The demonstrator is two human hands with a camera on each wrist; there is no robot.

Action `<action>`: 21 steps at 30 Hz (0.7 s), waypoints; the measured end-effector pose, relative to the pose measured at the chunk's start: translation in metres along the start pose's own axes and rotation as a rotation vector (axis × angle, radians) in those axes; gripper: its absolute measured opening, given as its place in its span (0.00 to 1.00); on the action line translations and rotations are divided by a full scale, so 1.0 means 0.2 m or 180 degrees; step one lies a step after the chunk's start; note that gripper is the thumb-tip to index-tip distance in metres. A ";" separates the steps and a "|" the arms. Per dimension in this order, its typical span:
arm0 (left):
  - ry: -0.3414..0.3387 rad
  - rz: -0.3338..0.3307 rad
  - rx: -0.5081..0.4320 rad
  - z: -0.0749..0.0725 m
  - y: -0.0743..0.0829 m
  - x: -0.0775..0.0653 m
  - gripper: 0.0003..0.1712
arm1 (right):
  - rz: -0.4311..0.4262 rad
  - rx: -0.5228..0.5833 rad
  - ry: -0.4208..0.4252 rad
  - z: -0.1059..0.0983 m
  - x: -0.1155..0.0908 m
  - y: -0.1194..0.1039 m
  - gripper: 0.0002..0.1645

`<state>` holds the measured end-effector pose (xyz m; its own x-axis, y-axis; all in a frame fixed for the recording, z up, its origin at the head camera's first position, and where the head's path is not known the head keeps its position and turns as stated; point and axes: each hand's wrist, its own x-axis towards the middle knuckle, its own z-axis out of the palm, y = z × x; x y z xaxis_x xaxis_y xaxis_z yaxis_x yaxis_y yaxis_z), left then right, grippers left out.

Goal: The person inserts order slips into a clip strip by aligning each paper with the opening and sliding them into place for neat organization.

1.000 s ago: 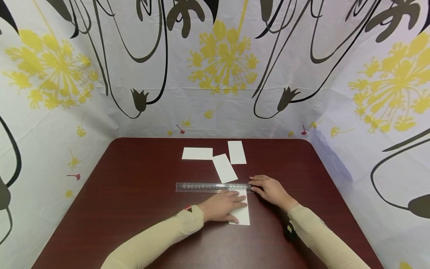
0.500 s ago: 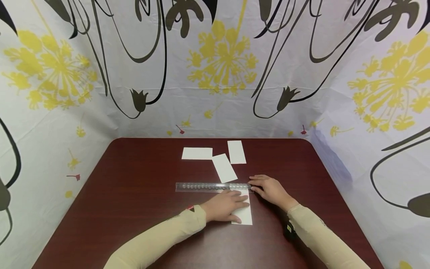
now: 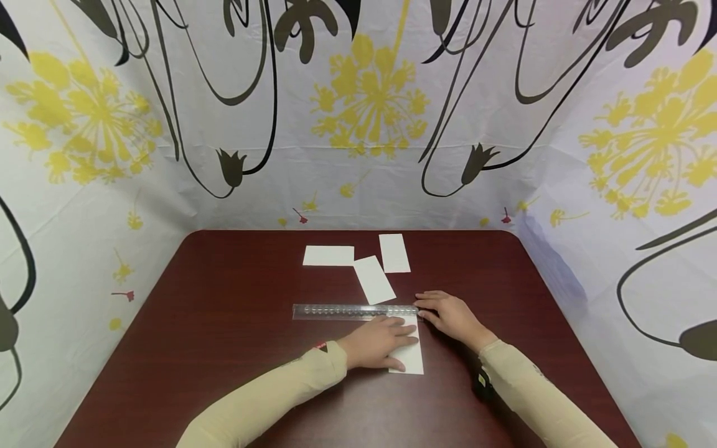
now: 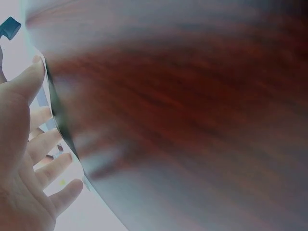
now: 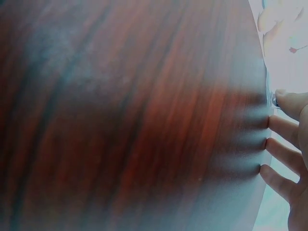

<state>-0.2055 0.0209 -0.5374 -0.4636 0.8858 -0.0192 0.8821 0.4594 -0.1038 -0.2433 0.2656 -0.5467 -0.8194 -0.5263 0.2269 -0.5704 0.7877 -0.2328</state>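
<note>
A clear plastic ruler lies crosswise on the table, its right part over the top end of a white card. My left hand rests flat on this card with fingers spread, covering its left part. In the left wrist view the left fingers are straight and apart. At the ruler's right end is my right hand, its thumb pressing on the ruler. The right wrist view shows the right fingers extended, their tips down on the table beside the thumb.
Three more white cards lie behind the ruler: one sideways card, one tilted card whose near corner reaches the ruler, and one upright card. The dark red table ends at a patterned cloth at the back.
My left hand has slid a little to the right, and the card under it has moved right along the ruler. The ruler and the right hand stay where they were.
</note>
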 end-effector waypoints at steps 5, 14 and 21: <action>0.0030 0.0008 0.0016 0.02 0.00 0.01 0.39 | 0.0011 0.0000 0.0004 0.00 0.00 0.00 0.19; 0.0020 -0.0006 -0.0052 0.02 0.01 0.03 0.39 | 0.0049 -0.0010 0.0023 0.00 0.00 -0.01 0.19; 0.0042 0.0008 -0.0005 0.02 0.01 0.04 0.38 | 0.0057 0.0026 0.0073 0.01 0.00 0.00 0.19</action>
<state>-0.2066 0.0285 -0.5413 -0.4604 0.8877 -0.0064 0.8833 0.4574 -0.1023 -0.2424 0.2645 -0.5485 -0.8280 -0.5047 0.2444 -0.5563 0.7941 -0.2449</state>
